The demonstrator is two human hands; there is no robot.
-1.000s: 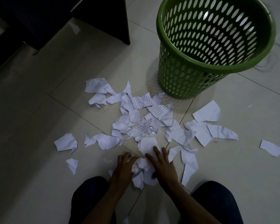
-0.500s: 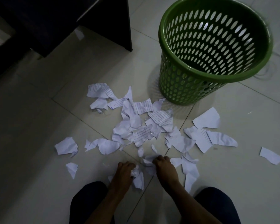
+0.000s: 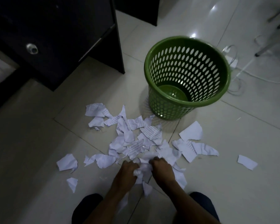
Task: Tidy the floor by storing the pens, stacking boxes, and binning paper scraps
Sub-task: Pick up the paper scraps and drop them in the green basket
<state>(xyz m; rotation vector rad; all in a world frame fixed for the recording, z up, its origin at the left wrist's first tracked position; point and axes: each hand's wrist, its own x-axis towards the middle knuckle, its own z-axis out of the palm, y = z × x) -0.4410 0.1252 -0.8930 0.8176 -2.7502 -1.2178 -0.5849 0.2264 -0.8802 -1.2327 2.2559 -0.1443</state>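
Both hands' grip closed on crumpled scraps, fingertips hidden

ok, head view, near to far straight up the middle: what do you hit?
Left hand and right hand, both closed on a bunch of scraps → loose paper pile on the floor tiles → green basket → white cable.
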